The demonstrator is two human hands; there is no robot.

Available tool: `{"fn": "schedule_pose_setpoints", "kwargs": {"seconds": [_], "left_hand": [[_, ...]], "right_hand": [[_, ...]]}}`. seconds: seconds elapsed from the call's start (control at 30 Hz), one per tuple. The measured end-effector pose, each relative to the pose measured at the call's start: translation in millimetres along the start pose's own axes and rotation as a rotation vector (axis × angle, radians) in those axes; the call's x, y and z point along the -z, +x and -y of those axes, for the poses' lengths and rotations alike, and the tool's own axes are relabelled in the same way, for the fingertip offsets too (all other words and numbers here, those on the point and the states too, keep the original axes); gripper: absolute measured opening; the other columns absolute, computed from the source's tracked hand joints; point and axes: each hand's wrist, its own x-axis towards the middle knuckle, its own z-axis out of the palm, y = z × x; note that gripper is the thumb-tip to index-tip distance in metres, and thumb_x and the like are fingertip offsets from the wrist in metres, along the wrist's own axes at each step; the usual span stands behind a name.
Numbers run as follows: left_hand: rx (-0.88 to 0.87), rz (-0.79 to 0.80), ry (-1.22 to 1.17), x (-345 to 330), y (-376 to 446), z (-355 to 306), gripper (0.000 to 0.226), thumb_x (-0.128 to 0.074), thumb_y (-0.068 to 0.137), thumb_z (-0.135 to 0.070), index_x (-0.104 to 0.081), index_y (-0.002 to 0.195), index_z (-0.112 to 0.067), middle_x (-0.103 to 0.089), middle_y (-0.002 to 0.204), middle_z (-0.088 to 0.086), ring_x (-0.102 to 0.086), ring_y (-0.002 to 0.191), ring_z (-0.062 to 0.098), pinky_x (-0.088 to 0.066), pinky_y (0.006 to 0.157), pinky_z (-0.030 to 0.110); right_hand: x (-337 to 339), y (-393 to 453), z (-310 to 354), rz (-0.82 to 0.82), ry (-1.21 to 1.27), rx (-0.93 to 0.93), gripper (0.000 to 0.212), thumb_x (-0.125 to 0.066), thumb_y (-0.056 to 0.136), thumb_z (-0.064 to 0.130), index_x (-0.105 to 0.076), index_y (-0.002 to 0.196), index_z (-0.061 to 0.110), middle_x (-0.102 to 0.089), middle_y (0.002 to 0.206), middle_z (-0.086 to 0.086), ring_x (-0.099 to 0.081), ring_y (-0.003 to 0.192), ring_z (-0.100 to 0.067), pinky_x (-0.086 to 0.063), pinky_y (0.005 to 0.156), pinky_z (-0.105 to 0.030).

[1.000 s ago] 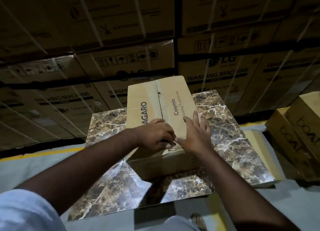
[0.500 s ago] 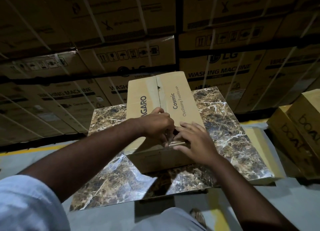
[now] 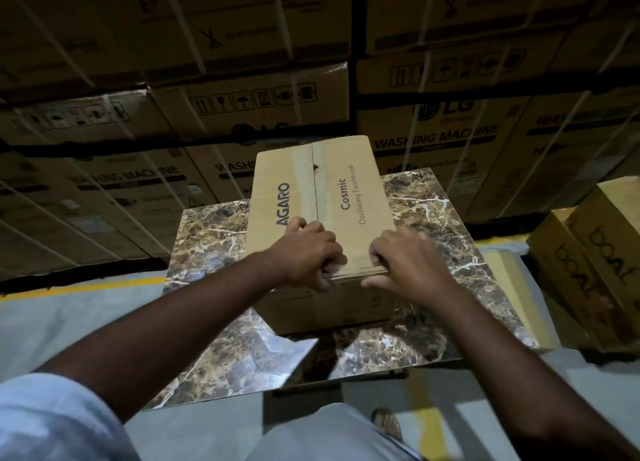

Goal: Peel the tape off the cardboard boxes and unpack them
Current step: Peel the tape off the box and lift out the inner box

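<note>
A brown cardboard box printed "AGARO Cosmic Oscillating Toothbrush" lies on a marble-patterned table. Clear tape runs along its centre seam. My left hand has its fingers curled over the near top edge at the seam, pinching at the tape end. My right hand has its fingers curled onto the same near edge, further right, with the thumb under the corner. The tape end itself is hidden by my fingers.
Strapped washing machine cartons form a wall behind the table. Two yellow "boAt" boxes stand on the floor at right. A flat board lies beside the table. Grey floor with a yellow line is at left.
My right hand slid to the right along the box's near edge and its fingers curled onto it. My left hand stayed at the seam. The camera view shifted slightly.
</note>
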Motion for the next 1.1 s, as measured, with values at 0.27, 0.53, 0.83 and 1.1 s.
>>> {"fn": "schedule_pose_setpoints", "kwargs": {"seconds": [0.27, 0.53, 0.83, 1.1], "left_hand": [[0.037, -0.093, 0.019, 0, 11, -20, 0.047, -0.075, 0.072, -0.064, -0.044, 0.083, -0.031, -0.050, 0.092, -0.011, -0.049, 0.107, 0.018, -0.026, 0.097, 0.041], [0.099, -0.165, -0.105, -14, 2, -17, 0.046, -0.075, 0.072, -0.067, -0.051, 0.079, -0.028, -0.057, 0.092, -0.014, -0.046, 0.107, 0.015, -0.027, 0.093, 0.040], [0.075, -0.210, -0.123, -9, 6, -35, 0.067, -0.076, 0.075, -0.063, -0.050, 0.126, -0.028, -0.059, 0.122, -0.006, -0.047, 0.119, 0.020, -0.025, 0.106, 0.044], [0.121, -0.130, -0.435, 0, 29, -60, 0.037, -0.082, 0.083, -0.028, -0.061, 0.112, -0.018, -0.068, 0.109, 0.003, -0.061, 0.101, 0.024, -0.050, 0.076, 0.037]], "right_hand": [[13, -7, -21, 0.033, -0.056, 0.117, 0.039, -0.085, 0.078, 0.037, -0.047, 0.080, 0.032, -0.052, 0.087, 0.015, -0.041, 0.087, -0.013, -0.037, 0.070, -0.034], [-1, -13, -17, -0.076, 0.006, 0.103, 0.040, -0.086, 0.076, 0.028, -0.046, 0.080, 0.028, -0.045, 0.079, 0.015, -0.037, 0.082, -0.013, -0.017, 0.053, -0.022], [-7, -16, -24, -0.091, 0.129, 0.141, 0.036, -0.084, 0.082, 0.030, -0.049, 0.093, 0.029, -0.047, 0.093, 0.015, -0.039, 0.087, -0.010, -0.034, 0.066, -0.029], [-9, -26, -42, -0.108, 0.361, 0.085, 0.033, -0.081, 0.087, 0.023, -0.059, 0.111, 0.031, -0.052, 0.113, 0.018, -0.050, 0.107, -0.007, -0.048, 0.086, -0.028]]}}
